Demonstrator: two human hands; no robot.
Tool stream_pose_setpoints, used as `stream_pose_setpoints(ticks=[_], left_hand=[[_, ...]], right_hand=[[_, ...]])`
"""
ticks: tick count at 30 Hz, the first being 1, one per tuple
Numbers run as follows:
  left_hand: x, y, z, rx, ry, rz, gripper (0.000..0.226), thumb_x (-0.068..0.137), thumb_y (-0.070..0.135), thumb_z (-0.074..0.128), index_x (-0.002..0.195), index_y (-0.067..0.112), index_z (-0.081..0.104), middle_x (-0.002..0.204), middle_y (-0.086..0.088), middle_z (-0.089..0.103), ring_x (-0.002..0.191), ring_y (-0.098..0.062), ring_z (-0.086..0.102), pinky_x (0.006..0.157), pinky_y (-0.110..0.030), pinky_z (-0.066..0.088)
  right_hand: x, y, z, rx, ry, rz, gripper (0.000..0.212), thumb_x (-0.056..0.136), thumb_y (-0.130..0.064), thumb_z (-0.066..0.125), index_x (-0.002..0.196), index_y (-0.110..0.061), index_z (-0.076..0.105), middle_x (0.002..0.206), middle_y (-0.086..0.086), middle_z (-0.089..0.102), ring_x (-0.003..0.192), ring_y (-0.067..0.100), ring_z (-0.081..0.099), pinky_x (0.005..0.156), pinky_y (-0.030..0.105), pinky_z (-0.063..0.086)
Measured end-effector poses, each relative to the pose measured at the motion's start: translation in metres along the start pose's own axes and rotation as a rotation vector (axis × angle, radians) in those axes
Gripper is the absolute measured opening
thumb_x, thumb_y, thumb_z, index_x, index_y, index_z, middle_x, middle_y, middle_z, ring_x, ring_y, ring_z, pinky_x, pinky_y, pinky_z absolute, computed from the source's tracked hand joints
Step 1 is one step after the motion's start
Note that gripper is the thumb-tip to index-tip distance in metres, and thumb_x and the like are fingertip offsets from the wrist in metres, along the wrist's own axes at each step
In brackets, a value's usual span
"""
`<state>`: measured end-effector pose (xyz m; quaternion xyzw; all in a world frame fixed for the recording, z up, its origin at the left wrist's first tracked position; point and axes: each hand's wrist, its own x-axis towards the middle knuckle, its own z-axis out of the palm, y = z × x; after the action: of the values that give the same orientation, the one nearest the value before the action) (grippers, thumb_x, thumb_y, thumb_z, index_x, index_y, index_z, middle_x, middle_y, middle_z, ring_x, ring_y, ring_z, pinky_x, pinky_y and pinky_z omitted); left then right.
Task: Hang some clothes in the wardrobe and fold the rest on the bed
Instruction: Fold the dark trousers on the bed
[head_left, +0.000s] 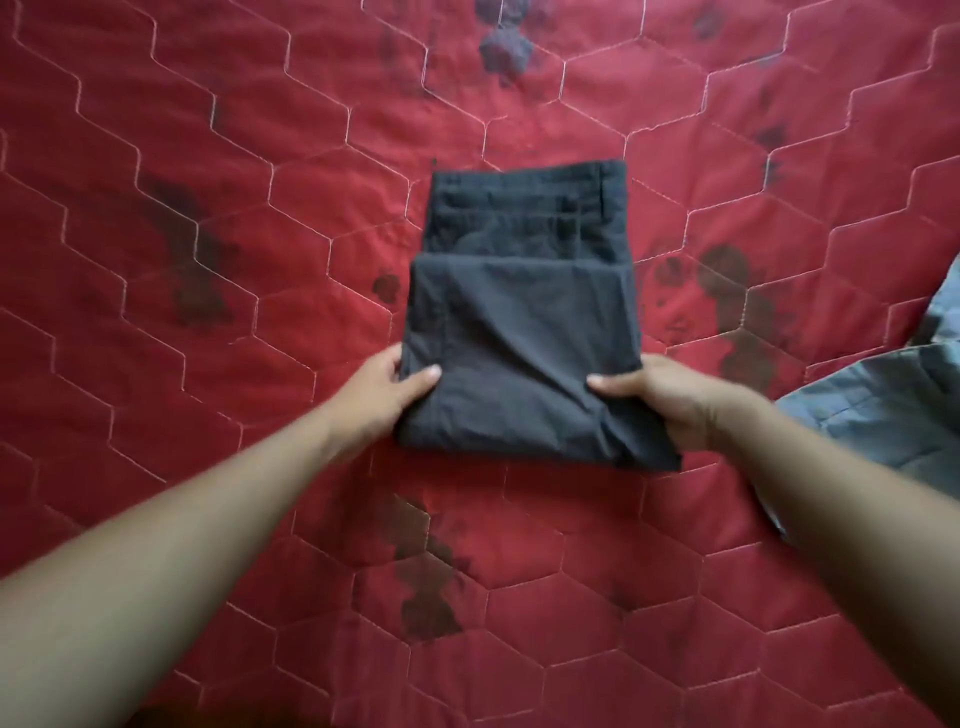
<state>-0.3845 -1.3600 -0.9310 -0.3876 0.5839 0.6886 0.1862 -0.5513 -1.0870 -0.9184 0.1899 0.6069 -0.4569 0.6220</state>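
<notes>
A pair of dark grey trousers lies folded into a compact rectangle in the middle of the red quilted bed cover, waistband at the far end. My left hand grips the near left corner of the fold, thumb on top and fingers tucked underneath. My right hand holds the near right corner the same way, thumb lying on the cloth. The near part of the fold is slightly lifted and creased between the two hands.
A blue-grey garment lies crumpled at the right edge of the bed, partly behind my right forearm. The quilt has a hexagon stitch pattern with dark blotches. Neither a wardrobe nor any hangers are in view.
</notes>
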Motion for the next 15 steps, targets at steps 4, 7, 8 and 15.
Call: stream_pose_setpoints(ticks=[4,7,8,15], left_hand=[[-0.046,-0.021,0.005,0.098,0.051,0.083,0.021,0.099,0.005,0.059,0.111,0.021,0.063,0.109,0.008,0.074,0.108,-0.010,0.067,0.093,-0.023,0.052],[-0.059,0.005,0.006,0.121,0.068,0.194,0.020,0.096,0.018,0.062,0.114,0.026,0.065,0.116,0.010,0.073,0.112,-0.006,0.066,0.096,-0.021,0.050],[-0.059,0.018,0.005,0.111,0.088,0.219,0.021,0.094,0.022,0.062,0.114,0.027,0.065,0.118,0.007,0.073,0.114,-0.010,0.066,0.098,-0.024,0.051],[0.016,0.079,0.000,0.396,0.324,0.015,0.038,0.095,0.019,0.066,0.130,0.012,0.053,0.122,-0.014,0.067,0.113,-0.030,0.064,0.104,-0.043,0.047]], right_hand=[[-0.027,0.036,0.025,-0.007,0.123,-0.064,0.025,0.093,-0.003,0.066,0.116,0.004,0.066,0.109,0.022,0.073,0.105,0.039,0.069,0.101,0.054,0.051],[-0.047,0.025,0.026,-0.034,0.149,-0.215,0.013,0.093,-0.006,0.067,0.105,-0.006,0.070,0.104,0.015,0.076,0.096,0.029,0.070,0.095,0.049,0.054],[-0.052,0.014,0.023,-0.053,0.147,-0.274,0.012,0.092,-0.007,0.068,0.103,-0.007,0.071,0.103,0.012,0.077,0.094,0.026,0.071,0.091,0.045,0.056],[-0.024,-0.074,0.011,-0.555,0.436,-0.496,0.038,0.094,-0.016,0.066,0.131,-0.018,0.056,0.113,0.002,0.069,0.107,0.022,0.064,0.098,0.039,0.050]])
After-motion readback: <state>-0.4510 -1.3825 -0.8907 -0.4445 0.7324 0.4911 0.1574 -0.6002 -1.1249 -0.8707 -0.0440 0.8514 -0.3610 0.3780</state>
